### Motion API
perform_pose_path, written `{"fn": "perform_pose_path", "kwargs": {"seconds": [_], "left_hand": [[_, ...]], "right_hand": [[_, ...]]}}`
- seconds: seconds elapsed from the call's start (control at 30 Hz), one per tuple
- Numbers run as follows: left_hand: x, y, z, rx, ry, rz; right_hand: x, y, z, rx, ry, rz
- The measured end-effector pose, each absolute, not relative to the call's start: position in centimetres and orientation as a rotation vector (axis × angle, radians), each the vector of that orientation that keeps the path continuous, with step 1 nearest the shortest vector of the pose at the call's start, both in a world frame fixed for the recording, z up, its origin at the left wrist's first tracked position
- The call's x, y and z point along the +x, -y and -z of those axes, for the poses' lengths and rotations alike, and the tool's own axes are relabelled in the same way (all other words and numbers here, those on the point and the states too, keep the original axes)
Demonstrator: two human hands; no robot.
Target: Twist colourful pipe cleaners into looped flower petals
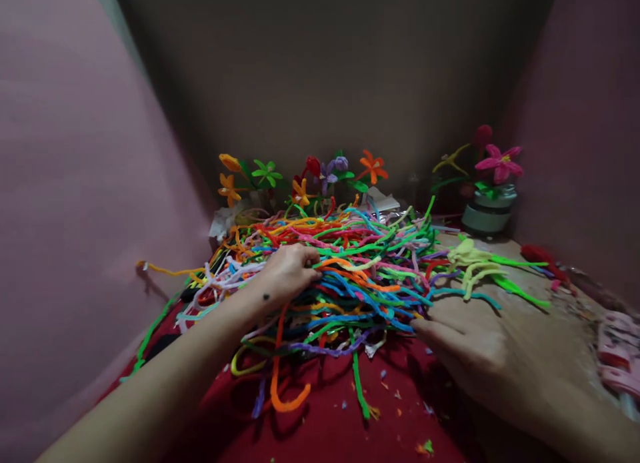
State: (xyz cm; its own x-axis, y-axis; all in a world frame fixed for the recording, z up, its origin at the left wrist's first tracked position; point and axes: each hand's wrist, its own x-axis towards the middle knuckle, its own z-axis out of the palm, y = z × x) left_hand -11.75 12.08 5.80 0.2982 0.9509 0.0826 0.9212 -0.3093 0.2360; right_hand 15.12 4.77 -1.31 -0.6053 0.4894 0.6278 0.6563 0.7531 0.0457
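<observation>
A wide heap of many-coloured pipe cleaners (345,233) lies in front of me. My left hand (293,268) rests on the middle of the heap, its fingers curled around some orange and green strands. At the heap's right edge, my right hand (467,339) pinches at the ends of blue and yellow strands; its fingertips are partly hidden. An orange pipe cleaner (277,376) with a hooked end hangs over the near side, and a green one (357,376) dangles to its right. Pale yellow-green pieces (470,255) lie beyond my right hand.
Behind the heap stand several pipe-cleaner flowers, among them an orange one (373,166) and a green one (267,173). A jar (486,213) holds a pink flower (500,163). Red cloth (320,429) with scraps lies nearest me. A pink object (619,349) sits far right. Pink walls flank both sides.
</observation>
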Motion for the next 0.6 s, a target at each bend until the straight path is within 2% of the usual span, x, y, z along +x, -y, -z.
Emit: {"fn": "perform_pose_path", "kwargs": {"seconds": [0.2, 0.47, 0.6], "left_hand": [[-11.7, -12.8, -6.5, 2.249, -1.762, -0.306], [-11.5, -12.2, -5.3, 2.437, -1.844, -0.261], [-11.1, -10.0, -5.7, 2.606, -1.798, -0.28]], "right_hand": [[15.1, -4.2, 1.5, -0.669, 2.412, 0.134], [14.9, -3.5, 1.6, -0.629, 2.506, -0.115], [14.6, -3.3, 1.6, -0.617, 2.544, -0.1]]}}
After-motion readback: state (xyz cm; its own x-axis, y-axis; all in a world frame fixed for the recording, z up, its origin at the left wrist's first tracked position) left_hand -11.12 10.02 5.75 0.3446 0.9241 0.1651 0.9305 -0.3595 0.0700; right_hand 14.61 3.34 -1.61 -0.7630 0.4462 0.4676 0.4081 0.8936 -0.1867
